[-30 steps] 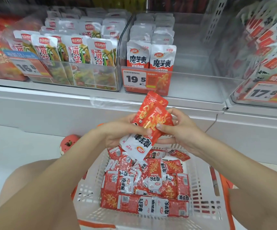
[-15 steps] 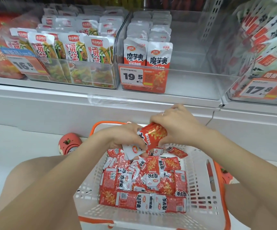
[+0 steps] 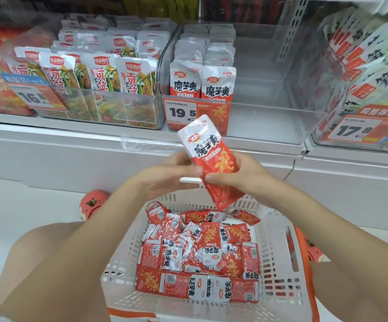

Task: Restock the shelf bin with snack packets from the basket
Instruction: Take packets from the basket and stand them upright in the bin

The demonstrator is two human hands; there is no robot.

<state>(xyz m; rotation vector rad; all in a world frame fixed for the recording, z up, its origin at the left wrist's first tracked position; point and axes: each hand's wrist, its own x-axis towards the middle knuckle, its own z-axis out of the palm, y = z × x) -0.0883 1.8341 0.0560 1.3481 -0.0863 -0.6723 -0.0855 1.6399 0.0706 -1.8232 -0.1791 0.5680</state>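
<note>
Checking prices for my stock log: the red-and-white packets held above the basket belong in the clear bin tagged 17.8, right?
Not quite. In the head view the held packets match those in the clear bin tagged 19.5, not 17.8. They are indeed above the basket.

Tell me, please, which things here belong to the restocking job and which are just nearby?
Job: packets in the right hand, left hand alongside; loose packets in the white basket; half-filled clear bin.
Nearby: neighbouring bin of green-printed packets; price tags; red shoe.
</note>
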